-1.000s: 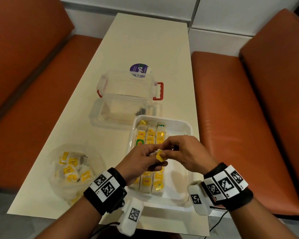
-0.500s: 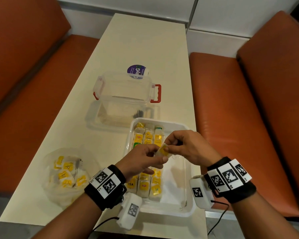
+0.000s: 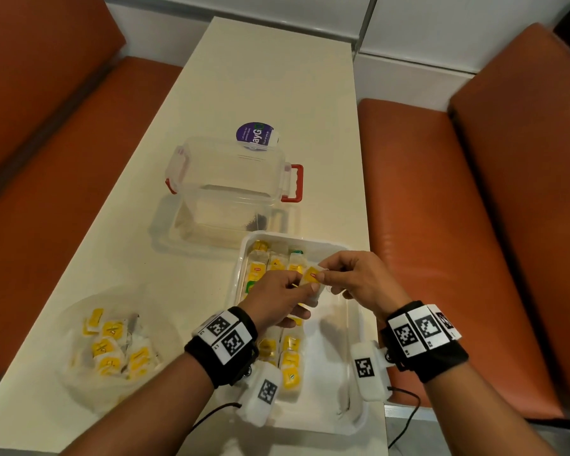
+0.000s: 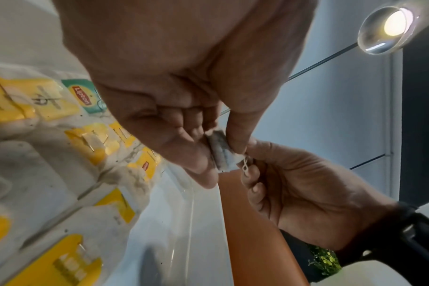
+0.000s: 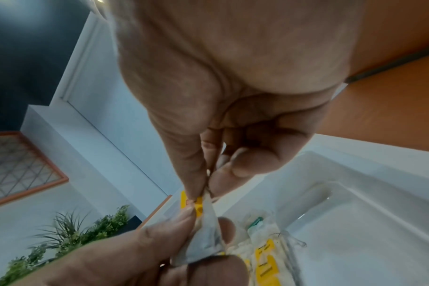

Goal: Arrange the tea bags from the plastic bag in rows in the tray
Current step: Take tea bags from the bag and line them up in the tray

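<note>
Both hands hold one tea bag [image 3: 311, 280] with a yellow tag above the white tray [image 3: 349, 327]. My left hand [image 3: 278, 296] pinches the bag's pouch [image 4: 220, 151] between thumb and fingers. My right hand [image 3: 352, 278] pinches the bag's top end and string [image 4: 244, 166], by the yellow tag [image 5: 196, 203]. Several tea bags [image 3: 270, 264] lie in rows along the tray's left side. The clear plastic bag [image 3: 112, 347] with more yellow-tagged tea bags sits at the table's near left.
A clear plastic box [image 3: 231, 179] with red latches stands beyond the tray, a purple round sticker [image 3: 255, 134] behind it. Orange benches [image 3: 441, 192] flank the cream table [image 3: 260, 77]. The tray's right half shows bare white floor.
Both hands, holding the tea bag, have lifted slightly away from me over the tray. The bag now sits higher between the fingertips; the head view has shifted.
</note>
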### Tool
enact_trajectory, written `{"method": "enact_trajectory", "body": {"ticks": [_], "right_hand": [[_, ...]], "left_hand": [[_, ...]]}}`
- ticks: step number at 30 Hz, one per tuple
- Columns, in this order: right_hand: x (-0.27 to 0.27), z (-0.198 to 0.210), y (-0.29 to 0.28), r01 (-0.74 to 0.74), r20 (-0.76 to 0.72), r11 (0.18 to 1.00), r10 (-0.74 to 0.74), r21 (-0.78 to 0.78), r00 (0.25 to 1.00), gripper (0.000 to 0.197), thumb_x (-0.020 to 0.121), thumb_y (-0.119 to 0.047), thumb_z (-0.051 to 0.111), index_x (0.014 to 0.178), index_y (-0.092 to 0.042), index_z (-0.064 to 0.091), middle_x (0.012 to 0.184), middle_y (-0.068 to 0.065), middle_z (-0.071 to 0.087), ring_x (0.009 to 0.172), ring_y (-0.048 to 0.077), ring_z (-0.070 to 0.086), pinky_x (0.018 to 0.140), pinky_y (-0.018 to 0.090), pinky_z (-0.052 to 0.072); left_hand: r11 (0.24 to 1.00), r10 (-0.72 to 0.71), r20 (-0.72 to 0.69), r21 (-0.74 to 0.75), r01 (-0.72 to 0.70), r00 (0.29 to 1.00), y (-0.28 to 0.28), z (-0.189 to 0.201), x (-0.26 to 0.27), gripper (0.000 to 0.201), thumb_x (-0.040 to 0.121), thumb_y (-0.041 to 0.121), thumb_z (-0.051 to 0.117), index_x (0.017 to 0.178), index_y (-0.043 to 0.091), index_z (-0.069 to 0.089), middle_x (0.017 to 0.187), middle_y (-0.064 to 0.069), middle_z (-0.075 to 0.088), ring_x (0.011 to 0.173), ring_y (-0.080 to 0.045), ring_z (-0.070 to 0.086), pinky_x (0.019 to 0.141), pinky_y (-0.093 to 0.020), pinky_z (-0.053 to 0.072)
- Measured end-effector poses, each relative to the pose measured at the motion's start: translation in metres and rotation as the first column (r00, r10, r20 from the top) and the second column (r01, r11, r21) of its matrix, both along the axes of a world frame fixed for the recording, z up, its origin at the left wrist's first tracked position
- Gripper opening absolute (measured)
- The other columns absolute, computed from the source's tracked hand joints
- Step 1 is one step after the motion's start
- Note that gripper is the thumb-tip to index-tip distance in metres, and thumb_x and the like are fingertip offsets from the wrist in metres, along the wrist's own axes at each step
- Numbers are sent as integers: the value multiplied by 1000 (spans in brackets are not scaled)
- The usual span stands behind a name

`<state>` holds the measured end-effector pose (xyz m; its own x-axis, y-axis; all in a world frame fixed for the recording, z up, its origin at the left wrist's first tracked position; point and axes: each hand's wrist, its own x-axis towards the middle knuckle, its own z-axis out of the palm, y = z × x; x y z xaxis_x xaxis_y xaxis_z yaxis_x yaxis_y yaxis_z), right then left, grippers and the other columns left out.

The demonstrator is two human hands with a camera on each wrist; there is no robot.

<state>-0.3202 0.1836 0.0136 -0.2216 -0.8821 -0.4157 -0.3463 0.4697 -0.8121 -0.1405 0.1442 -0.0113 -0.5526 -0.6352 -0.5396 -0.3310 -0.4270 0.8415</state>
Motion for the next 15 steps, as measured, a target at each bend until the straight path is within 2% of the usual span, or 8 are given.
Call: {"method": "enact_trajectory", "body": {"ticks": [3,6,10,12,15], "right_hand": [[-3,-6,-10,74,-27,997,-74,0,997,9,87,-20,78,90,-13,73,75,0,71,65,11,63,57,25,48],[-6,-17,-22,103,-116,995,-102,1,988,10,89,-26,75,86,-20,67,80,2,74,69,13,69,64,34,54],[-7,-33,-36,-13,-316,995,43,96,948,10,89,-34,71,86,-29,64,74,-4,75,72,13,72,72,37,57],[-6,-39,-43,-41,-393,987,100,156,914,9,90,-35,69,84,-30,63,73,-5,74,76,14,70,73,36,55],[-4,-47,-51,-23,-515,980,123,197,849,8,89,-32,65,82,-32,61,80,-4,73,83,20,69,73,33,54]], "left_hand": [[999,26,14,43,-26,1000,-4,-3,1,26,93,39,68,106,17,68,94,-1,78,74,-13,71,59,-25,50],[998,35,40,49,-37,999,-7,-4,5,25,93,41,67,106,20,69,93,0,78,75,-13,72,59,-26,50],[999,45,31,21,-45,999,-8,2,19,25,93,43,66,104,21,68,94,2,77,75,-11,71,58,-25,48],[998,57,3,26,-57,998,-7,5,29,24,93,42,66,103,20,67,95,1,77,75,-12,71,58,-26,47],[994,93,-45,53,-91,995,-4,9,42,23,92,38,68,102,16,68,94,-3,76,73,-14,69,54,-25,46]]}}
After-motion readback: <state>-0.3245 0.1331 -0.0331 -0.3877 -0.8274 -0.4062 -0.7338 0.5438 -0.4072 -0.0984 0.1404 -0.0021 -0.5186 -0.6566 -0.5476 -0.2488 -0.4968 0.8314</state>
